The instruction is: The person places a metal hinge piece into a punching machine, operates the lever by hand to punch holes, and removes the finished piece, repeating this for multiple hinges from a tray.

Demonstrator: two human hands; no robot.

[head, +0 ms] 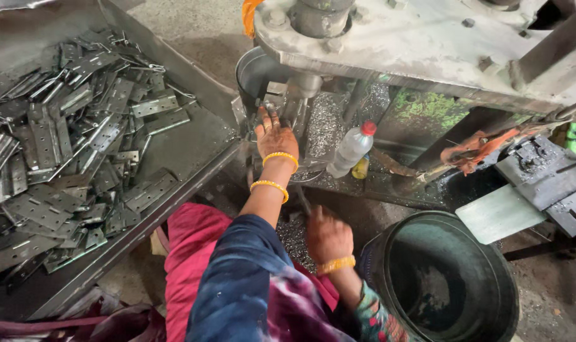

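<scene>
My left hand (274,134) reaches forward to the work table of a grey drill press (414,44), just beside the spindle (299,95). Its fingers point into the dark gap under the spindle, and whatever they touch is hidden. Two yellow bangles sit on that wrist. My right hand (326,237) is lower and nearer to me, closed in a fist around a thin dark lever (300,200) that rises toward the machine. It hangs over a patch of metal shavings (293,237).
A large metal tray (174,155) on the left holds several flat hinge plates (60,152). A clear plastic bottle (352,149) with a red cap leans by the machine. A black bucket (490,272) stands at the lower right, with grey plates (541,190) beyond it.
</scene>
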